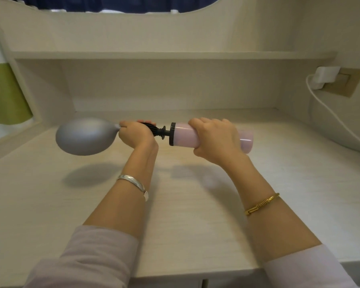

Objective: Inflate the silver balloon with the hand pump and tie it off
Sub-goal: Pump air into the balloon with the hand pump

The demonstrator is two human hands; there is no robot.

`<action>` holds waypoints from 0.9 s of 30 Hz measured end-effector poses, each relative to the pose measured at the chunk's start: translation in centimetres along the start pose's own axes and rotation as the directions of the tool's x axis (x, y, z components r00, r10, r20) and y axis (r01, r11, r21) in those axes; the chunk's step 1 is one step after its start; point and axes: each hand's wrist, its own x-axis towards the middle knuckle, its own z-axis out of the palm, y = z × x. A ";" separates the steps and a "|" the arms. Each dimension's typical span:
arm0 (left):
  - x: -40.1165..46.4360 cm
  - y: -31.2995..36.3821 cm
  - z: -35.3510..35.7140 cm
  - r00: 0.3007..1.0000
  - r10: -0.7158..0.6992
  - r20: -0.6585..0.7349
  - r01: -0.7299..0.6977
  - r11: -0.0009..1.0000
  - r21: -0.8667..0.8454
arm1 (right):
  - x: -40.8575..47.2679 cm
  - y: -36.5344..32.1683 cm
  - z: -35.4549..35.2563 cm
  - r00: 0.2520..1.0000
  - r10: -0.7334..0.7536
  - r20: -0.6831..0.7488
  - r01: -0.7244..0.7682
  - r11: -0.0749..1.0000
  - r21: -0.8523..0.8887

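Overhead, one silver balloon (85, 136), one hand pump (195, 135), two hands gripping

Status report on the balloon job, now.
Left hand pinching balloon neck on black nozzle. Right hand gripping pink pump. Silver balloon partly inflated, held above desk, not tied. Nothing in the way.

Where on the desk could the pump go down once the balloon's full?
Bare desk between the forearms and to the right of the right hand, short of the cable. Left of the left hand, the balloon hangs over the top.
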 end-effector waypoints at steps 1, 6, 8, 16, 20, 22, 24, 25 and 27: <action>0.2 0.2 0.0 1.000 -0.001 0.002 0.001 1.000 0.003 | -0.1 0.4 -0.2 1.000 0.006 0.006 -0.006 1.000 0.014; 2.4 2.2 -0.1 0.999 -0.005 -0.036 0.004 0.999 -0.032 | -0.8 3.5 -1.7 0.997 0.049 -0.053 -0.046 0.997 0.057; 3.1 2.7 -0.3 0.999 -0.008 -0.052 0.006 0.999 -0.037 | -1.0 4.0 -1.8 0.996 0.066 -0.067 -0.061 0.996 0.070; 0.1 0.5 -0.5 0.996 -0.029 -0.087 0.029 1.000 -0.001 | 0.2 0.7 -0.2 0.998 -0.040 -0.042 0.038 0.998 -0.048; -0.9 -0.2 -0.1 0.997 -0.033 -0.066 0.032 0.999 -0.010 | 0.0 0.6 0.2 0.999 -0.044 -0.027 0.043 0.999 -0.027; -0.3 0.3 0.0 0.997 -0.026 -0.075 0.025 0.999 -0.023 | -0.3 1.7 -0.2 0.999 -0.024 -0.032 0.024 1.000 -0.001; 0.6 1.0 0.2 0.996 -0.026 -0.082 0.025 0.999 -0.020 | -0.7 3.4 -0.9 0.998 0.010 -0.062 -0.009 1.000 0.014; 1.0 1.3 0.2 0.996 -0.030 -0.083 0.027 0.999 -0.027 | -1.0 4.0 -1.1 0.997 0.028 -0.078 -0.026 0.999 0.029; 1.8 1.9 0.1 0.995 -0.036 -0.091 0.032 0.999 -0.039 | -1.4 4.8 -1.5 0.995 0.056 -0.088 -0.051 0.997 0.055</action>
